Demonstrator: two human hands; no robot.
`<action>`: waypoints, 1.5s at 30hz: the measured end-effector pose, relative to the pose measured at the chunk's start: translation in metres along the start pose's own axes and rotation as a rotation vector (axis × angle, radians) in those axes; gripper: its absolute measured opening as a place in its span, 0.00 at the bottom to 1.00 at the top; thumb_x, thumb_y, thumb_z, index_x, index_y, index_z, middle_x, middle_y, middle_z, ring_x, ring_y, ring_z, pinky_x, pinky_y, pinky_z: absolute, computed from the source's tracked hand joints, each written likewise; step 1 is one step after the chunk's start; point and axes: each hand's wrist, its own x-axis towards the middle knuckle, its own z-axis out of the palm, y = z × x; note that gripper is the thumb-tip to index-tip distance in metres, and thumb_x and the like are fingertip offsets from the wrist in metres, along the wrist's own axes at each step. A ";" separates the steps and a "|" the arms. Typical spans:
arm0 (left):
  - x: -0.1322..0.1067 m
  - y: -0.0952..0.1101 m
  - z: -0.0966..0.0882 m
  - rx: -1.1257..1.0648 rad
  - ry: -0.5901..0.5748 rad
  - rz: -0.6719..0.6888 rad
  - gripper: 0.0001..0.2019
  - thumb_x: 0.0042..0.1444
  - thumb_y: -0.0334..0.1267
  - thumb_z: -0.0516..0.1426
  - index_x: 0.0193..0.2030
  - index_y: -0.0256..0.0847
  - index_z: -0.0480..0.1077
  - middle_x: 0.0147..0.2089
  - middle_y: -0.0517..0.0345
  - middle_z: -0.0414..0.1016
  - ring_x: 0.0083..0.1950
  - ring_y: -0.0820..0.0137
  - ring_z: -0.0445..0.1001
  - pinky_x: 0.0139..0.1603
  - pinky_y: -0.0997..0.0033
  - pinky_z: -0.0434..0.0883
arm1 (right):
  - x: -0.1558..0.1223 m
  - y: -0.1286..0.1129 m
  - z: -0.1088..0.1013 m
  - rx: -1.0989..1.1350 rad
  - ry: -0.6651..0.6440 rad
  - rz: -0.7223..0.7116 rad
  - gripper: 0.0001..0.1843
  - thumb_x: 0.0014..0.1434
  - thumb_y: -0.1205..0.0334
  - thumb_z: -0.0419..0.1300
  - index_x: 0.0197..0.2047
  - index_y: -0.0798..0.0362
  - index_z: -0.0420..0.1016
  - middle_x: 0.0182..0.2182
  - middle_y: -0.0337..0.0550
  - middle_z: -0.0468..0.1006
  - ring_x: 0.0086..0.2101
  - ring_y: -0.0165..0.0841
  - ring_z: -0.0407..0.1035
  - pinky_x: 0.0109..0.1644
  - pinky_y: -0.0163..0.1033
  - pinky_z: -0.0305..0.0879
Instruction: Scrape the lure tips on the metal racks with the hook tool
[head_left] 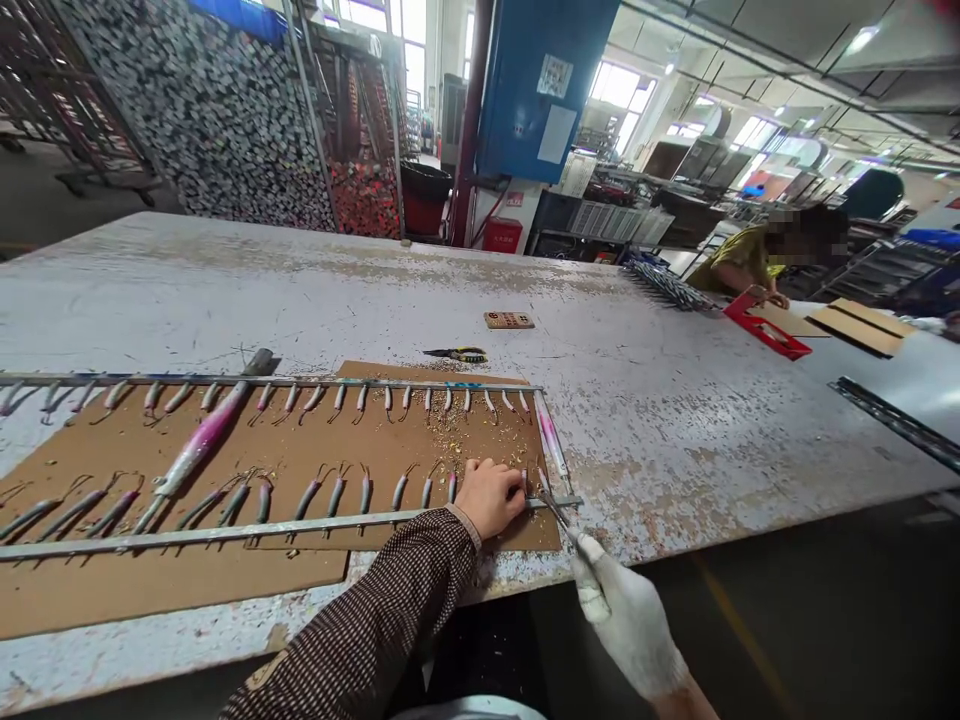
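Observation:
A long metal rack [337,522] lies on brown cardboard, with rows of small painted pieces [365,492], grey, white and pink, hooked along its two rails. My bare left hand [491,497] rests over the near rail close to the right end, fingers curled; whatever is in them is hidden. In a white glove, my right hand [626,615] grips a slim metal hand tool [559,515], its exact kind unclear. The tool's tip reaches the last pieces at the rail's right corner, just right of my left hand.
Yellow-and-black cutters [457,354] and a phone-shaped tan block [508,320] lie beyond the rack. Yellowish crumbs [457,430] are scattered on the cardboard [225,590]. Another person [750,265] works at the table's far right, beside a red frame [772,330] and dark metal strips [900,425].

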 end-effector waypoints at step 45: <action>-0.006 0.000 -0.008 -0.019 -0.001 0.084 0.06 0.67 0.38 0.57 0.41 0.46 0.76 0.45 0.57 0.82 0.50 0.61 0.70 0.56 0.55 0.57 | -0.009 0.008 -0.004 0.095 0.012 0.294 0.19 0.75 0.52 0.56 0.61 0.49 0.79 0.44 0.45 0.88 0.41 0.38 0.85 0.45 0.35 0.82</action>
